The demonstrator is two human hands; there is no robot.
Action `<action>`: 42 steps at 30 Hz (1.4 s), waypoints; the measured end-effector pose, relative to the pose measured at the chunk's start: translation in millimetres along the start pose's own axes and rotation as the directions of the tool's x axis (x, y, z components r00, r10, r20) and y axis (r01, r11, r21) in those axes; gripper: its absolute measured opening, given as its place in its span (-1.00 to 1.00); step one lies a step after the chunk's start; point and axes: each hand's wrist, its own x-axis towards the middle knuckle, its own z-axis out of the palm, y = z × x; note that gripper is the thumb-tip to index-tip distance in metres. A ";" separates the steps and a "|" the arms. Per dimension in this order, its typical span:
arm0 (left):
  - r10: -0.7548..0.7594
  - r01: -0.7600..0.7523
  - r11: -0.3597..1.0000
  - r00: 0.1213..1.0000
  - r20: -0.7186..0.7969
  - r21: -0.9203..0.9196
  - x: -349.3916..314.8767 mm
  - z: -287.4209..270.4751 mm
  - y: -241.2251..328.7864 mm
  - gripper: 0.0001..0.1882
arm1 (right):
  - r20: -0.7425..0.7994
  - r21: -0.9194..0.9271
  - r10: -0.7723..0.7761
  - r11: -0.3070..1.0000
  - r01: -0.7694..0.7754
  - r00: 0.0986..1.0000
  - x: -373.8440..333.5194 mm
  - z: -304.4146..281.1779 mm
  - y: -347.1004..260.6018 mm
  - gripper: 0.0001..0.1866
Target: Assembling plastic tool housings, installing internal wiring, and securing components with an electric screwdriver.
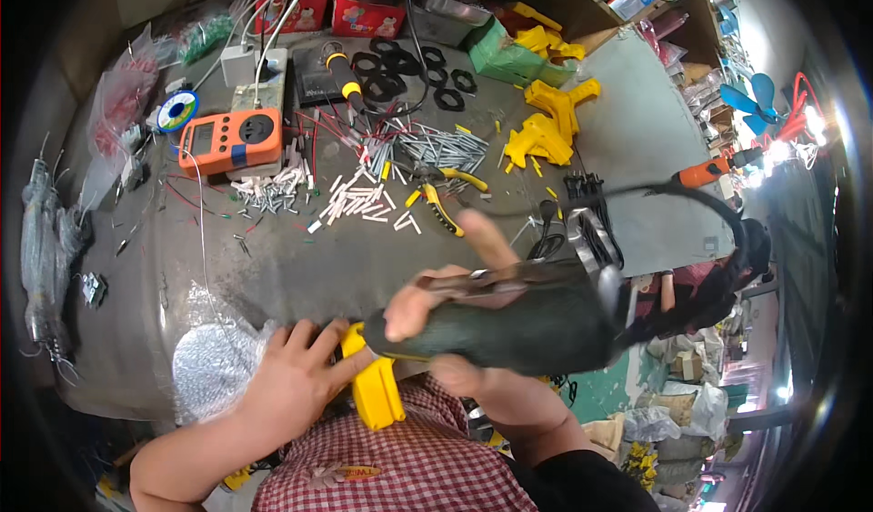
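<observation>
My left hand [305, 371] presses a yellow plastic casing [377, 398] at the table's near edge, fingers curled over its upper end. In my right hand [414, 305] is a thick dark electric screwdriver [518, 330] with a metal lever along it, lying nearly level. Its narrow end meets the top of the casing, so the tip and any screw are hidden. A black cord leaves the tool's right end. The right index finger sticks up, while the other fingers wrap the body; motion blurs them slightly. Bubble wrap [214, 366] lies beside my left hand.
Farther back lie yellow-handled pliers [441, 203], metal rods [446, 148], pale sleeves [355, 201] and black rings [391, 66]. An orange meter [232, 141] and a soldering iron [343, 75] stand left of them. More yellow casings [541, 139] are at right. The tool's cord [637, 187] crosses the right side.
</observation>
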 end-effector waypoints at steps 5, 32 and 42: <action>-0.155 0.154 0.977 0.988 0.005 -0.148 -27.3 0.3 -14.7 -0.22 | -0.626 -0.093 -0.189 0.981 0.168 0.756 12.7 -84.1 0.9 -0.22; -0.845 -0.237 0.277 0.400 -0.354 -0.931 -285.8 -77.8 24.3 -0.42 | 0.050 -0.986 -0.151 0.147 0.072 0.987 197.7 -220.7 242.3 -0.77; -0.624 0.337 -0.106 -0.755 -0.201 -0.935 -419.0 114.7 48.2 -0.82 | 0.011 -0.826 0.002 0.564 0.008 1.000 161.8 -223.5 210.8 -0.58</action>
